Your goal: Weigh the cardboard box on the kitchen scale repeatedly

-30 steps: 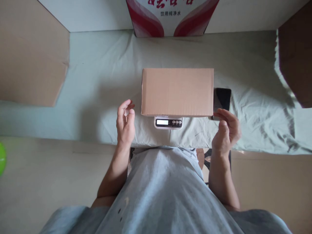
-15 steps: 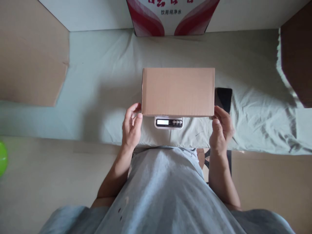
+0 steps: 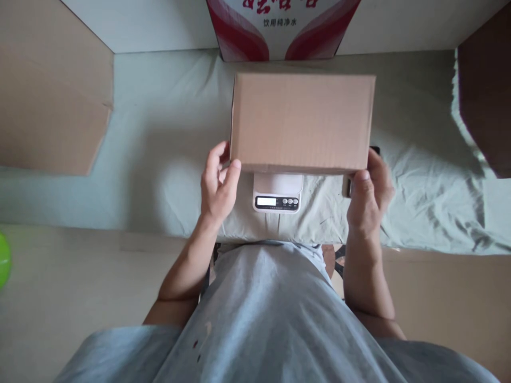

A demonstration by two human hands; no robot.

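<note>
- The plain brown rectangular cardboard box [image 3: 302, 123] hid most of what was under it: only the near part of the small white digital kitchen scale [image 3: 278, 193] showed, with its display and three round buttons; the numbers on the display were too small to read.
- The black smartphone [image 3: 373, 150] was almost fully covered by the box and the right hand; only a dark corner of it was visible, and I could not tell if the hand touched it.
- The red and white printed carton [image 3: 282, 29] at the far side was cut off by the top edge, so its label was only partly legible.
- A bright green round object [image 3: 3, 260] was cut by the left edge and could not be identified.
- The left hand [image 3: 218, 183] was half closed on the near left corner of the box, thumb against the near side, fingers behind the left side.
- The right hand [image 3: 369, 194] gripped the near right corner, thumb on the near edge, fingers wrapped along the right side.
- The box was held between both hands, above the scale and clear of its platform, over the pale green wrinkled cloth [image 3: 159, 133] that covered the worktop.
- Flat brown cardboard sheets [image 3: 51, 90] lay at the left and right.
</note>
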